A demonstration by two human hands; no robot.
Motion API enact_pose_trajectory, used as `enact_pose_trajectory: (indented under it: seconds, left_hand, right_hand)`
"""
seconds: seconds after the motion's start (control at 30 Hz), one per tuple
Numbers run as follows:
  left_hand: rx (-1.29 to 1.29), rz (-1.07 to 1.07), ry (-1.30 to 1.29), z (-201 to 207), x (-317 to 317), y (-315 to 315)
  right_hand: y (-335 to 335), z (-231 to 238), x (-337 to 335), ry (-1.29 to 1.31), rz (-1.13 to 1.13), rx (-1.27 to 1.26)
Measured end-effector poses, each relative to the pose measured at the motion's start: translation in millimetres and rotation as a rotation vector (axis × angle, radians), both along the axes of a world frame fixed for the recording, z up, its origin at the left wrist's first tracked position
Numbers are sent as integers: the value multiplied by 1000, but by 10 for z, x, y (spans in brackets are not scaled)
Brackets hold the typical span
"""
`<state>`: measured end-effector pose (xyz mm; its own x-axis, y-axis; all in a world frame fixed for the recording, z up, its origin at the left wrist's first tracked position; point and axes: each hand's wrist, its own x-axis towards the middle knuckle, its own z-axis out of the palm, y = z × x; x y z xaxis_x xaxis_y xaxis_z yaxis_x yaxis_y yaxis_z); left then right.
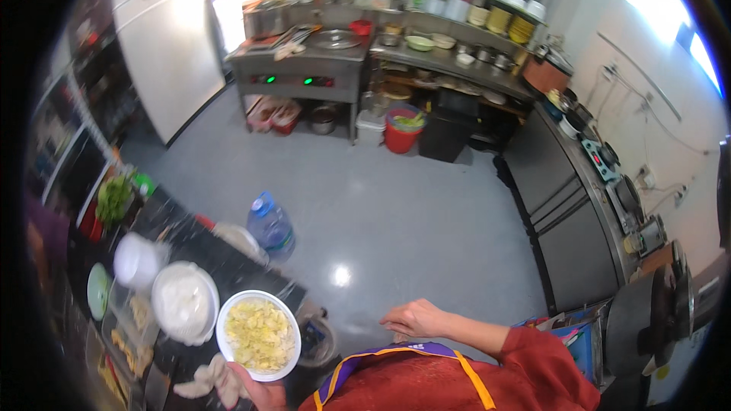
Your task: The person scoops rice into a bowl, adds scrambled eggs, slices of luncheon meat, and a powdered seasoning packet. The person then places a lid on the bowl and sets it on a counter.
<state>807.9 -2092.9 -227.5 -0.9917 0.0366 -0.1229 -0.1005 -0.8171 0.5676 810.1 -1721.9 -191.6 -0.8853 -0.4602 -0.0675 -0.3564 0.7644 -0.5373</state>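
Note:
My left hand (263, 390) grips the near rim of a round white bowl (223, 335), holding it slightly tilted over the edge of the dark counter. Chopped pale yellow-green food (261, 335), which looks like cabbage, fills the bowl. In front of my apron, my right hand (415, 318) hangs with its fingers loosely curled together, and nothing shows in it. Next to the left hand lies a crumpled pale cloth (202, 379). A larger white bowl (183, 301) holding something white sits on the counter just left of the held bowl.
The black marbled counter (186, 232) carries a white tub (137, 260), a green bowl (99, 291) and clear food containers (126, 335). A large water bottle (270, 227) stands on the floor beyond it. Steel cabinets (567, 205) line the right wall; a red bucket (402, 135) stands at the back.

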Motion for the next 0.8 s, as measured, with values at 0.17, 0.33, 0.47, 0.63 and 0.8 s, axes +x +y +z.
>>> enact_pose_trajectory:
  seconds: [0.17, 0.33, 0.47, 0.63, 0.8]
  left_hand:
    - [77, -97, -181, 92, -782, 1909]
    - [2, -261, -166, 276, -1570, 3236]
    - [-54, -331, -176, 198, -2481, 4369]
    - [-46, -581, -151, 145, -3680, 6098]
    - [-30, -898, -175, 325, -4417, 7890]
  right_hand:
    - [1608, 102, 82, 24, -320, -69]
    - [2541, 143, -577, 190, -426, -228]
    - [3404, -78, -1071, 139, -509, -268]
    - [4763, -144, -1147, 110, -873, -206]
    - [5840, -32, -1087, 82, -1246, -240]
